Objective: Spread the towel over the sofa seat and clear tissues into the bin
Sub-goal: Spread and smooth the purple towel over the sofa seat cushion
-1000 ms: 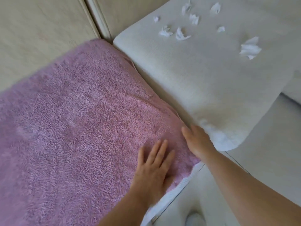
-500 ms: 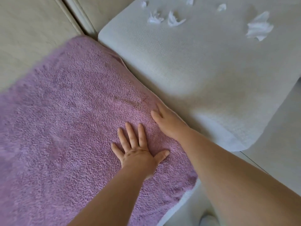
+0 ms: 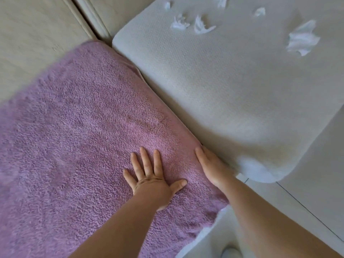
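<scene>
A fluffy pink-purple towel (image 3: pixel 83 138) lies flat over the left sofa seat. My left hand (image 3: pixel 150 175) rests palm down on it near the front right corner, fingers spread. My right hand (image 3: pixel 214 166) lies flat along the towel's right edge, in the gap against the neighbouring cream seat cushion (image 3: pixel 232 94). Neither hand holds anything. Several crumpled white tissues lie on the far part of that cushion, the largest tissue (image 3: pixel 301 40) at the right and two small tissue scraps (image 3: pixel 191 25) near the middle. No bin is in view.
The cream sofa backrest (image 3: pixel 33 30) runs along the top left. Pale tiled floor (image 3: pixel 307 183) shows at the right beyond the cushion's rounded front corner. A foot in a light slipper (image 3: pixel 229 253) is at the bottom edge.
Both hands have slid over the towel near its front right corner, first toward the back and then a little forward. The view has shifted, bringing the tissues lower into frame.
</scene>
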Tool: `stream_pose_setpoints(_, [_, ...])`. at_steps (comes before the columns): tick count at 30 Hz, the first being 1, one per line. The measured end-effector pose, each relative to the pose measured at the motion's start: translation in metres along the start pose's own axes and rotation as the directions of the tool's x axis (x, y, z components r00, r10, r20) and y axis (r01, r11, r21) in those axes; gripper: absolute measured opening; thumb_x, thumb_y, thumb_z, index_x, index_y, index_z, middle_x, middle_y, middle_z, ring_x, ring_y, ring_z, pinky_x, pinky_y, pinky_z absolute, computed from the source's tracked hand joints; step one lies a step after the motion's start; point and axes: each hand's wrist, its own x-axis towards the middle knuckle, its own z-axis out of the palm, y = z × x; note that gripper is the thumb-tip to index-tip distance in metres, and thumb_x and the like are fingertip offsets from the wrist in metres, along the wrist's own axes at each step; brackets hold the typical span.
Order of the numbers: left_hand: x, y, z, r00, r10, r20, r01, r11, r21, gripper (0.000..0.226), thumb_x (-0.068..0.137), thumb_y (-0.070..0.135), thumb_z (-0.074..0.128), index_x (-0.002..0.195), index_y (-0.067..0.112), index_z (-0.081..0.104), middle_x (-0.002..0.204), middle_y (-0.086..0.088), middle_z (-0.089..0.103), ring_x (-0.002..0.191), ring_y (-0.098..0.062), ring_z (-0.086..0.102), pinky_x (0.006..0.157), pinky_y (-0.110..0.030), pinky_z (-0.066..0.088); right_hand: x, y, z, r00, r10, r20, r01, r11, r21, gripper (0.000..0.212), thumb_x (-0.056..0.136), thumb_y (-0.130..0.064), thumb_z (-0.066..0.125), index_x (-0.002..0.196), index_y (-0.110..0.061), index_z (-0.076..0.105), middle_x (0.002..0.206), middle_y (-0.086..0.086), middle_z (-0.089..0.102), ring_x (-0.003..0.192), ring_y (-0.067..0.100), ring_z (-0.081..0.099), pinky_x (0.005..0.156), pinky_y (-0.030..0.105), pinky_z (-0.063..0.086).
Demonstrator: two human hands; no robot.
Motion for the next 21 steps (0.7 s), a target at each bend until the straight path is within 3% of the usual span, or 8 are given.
stream_pose_setpoints(3, [0.000, 0.000, 0.000, 0.999, 0.012, -0.034, -0.012, 1.000, -0.012, 0.107, 0.056, 0.093, 0.011, 0.103, 0.026, -0.058, 0.109, -0.008, -0.068, 0.112, -0.034, -0.054, 0.103, -0.064, -0.017, -0.020, 0.046, -0.023, 0.926, 0.368, 0.082, -0.365, 0.930, -0.052, 0.066, 0.093, -0.059, 0.017, 0.134, -0.017, 0.048, 0.137, 0.015, 0.052, 0.124, 0.030, 0.048, 0.100, 0.036, 0.035])
stream_pose_setpoints(6, [-0.002, 0.000, 0.001, 0.995, 0.016, -0.100, -0.021, 0.999, -0.044, 0.106, 0.052, 0.092, 0.003, 0.108, 0.026, -0.057, 0.115, -0.008, -0.066, 0.122, -0.036, -0.049, 0.104, -0.064, -0.016, -0.031, 0.039, -0.024, 0.977, 0.128, -0.168, -0.127, 0.992, 0.017, 0.055, 0.094, -0.053, 0.023, 0.122, -0.016, 0.053, 0.126, 0.011, 0.057, 0.118, 0.030, 0.051, 0.087, 0.036, 0.037])
stream_pose_setpoints(10, [-0.023, -0.006, 0.021, 0.906, 0.104, -0.409, -0.118, 0.993, -0.007, 0.095, 0.069, 0.085, -0.003, 0.135, 0.025, -0.036, 0.150, -0.013, -0.031, 0.140, -0.035, -0.023, 0.109, -0.061, -0.006, -0.068, 0.007, 0.011, 0.874, -0.311, -0.373, 0.312, 0.948, -0.060, 0.065, 0.092, -0.055, 0.026, 0.139, -0.013, 0.041, 0.144, 0.007, 0.043, 0.133, 0.023, 0.038, 0.110, 0.041, 0.031])
stream_pose_setpoints(11, [-0.031, -0.006, 0.028, 0.848, 0.173, -0.501, -0.177, 0.983, 0.040, 0.085, 0.080, 0.076, 0.002, 0.143, 0.023, -0.021, 0.156, -0.015, -0.015, 0.143, -0.034, -0.013, 0.111, -0.060, -0.001, -0.078, 0.015, 0.020, 0.876, -0.321, -0.359, 0.310, 0.946, -0.092, 0.065, 0.094, -0.054, 0.024, 0.141, -0.012, 0.037, 0.147, 0.008, 0.040, 0.135, 0.024, 0.036, 0.111, 0.043, 0.030])
stream_pose_setpoints(13, [-0.047, -0.005, 0.048, 0.705, 0.414, -0.576, -0.374, 0.907, 0.194, 0.066, 0.091, 0.056, 0.017, 0.148, 0.022, 0.015, 0.156, -0.013, 0.014, 0.144, -0.031, 0.009, 0.111, -0.061, 0.012, -0.091, 0.046, 0.025, 0.949, -0.115, -0.293, 0.122, 0.993, 0.007, 0.062, 0.096, -0.051, 0.022, 0.146, -0.014, 0.028, 0.151, 0.008, 0.032, 0.139, 0.023, 0.030, 0.112, 0.042, 0.026])
stream_pose_setpoints(16, [-0.070, -0.005, 0.090, 0.492, 0.821, -0.291, -0.596, 0.561, 0.574, 0.061, 0.087, 0.044, 0.043, 0.143, 0.019, 0.036, 0.155, -0.009, 0.022, 0.143, -0.030, 0.015, 0.111, -0.062, 0.013, -0.097, 0.074, 0.014, 0.973, 0.105, -0.204, -0.103, 0.994, 0.022, 0.055, 0.097, -0.040, 0.032, 0.144, -0.011, 0.029, 0.149, 0.013, 0.034, 0.138, 0.026, 0.029, 0.111, 0.042, 0.027])
stream_pose_setpoints(18, [-0.083, -0.004, 0.112, 0.531, 0.844, -0.075, -0.550, 0.411, 0.727, 0.063, 0.085, 0.039, 0.047, 0.141, 0.013, 0.038, 0.155, -0.010, 0.020, 0.144, -0.032, 0.010, 0.111, -0.061, 0.009, -0.102, 0.063, 0.007, 0.940, -0.065, -0.334, 0.039, 0.996, -0.083, 0.054, 0.095, -0.034, 0.042, 0.142, -0.009, 0.032, 0.148, 0.017, 0.034, 0.137, 0.029, 0.029, 0.110, 0.042, 0.028])
stream_pose_setpoints(21, [-0.098, 0.001, 0.135, 0.629, 0.777, -0.001, -0.522, 0.423, 0.741, 0.054, 0.087, 0.035, 0.046, 0.135, 0.011, 0.048, 0.150, -0.004, 0.035, 0.141, -0.022, 0.024, 0.112, -0.051, 0.002, -0.119, 0.035, 0.008, 0.794, -0.515, -0.323, 0.406, 0.844, -0.349, 0.059, 0.091, -0.033, 0.047, 0.143, -0.010, 0.032, 0.151, 0.016, 0.030, 0.140, 0.029, 0.025, 0.111, 0.041, 0.026])
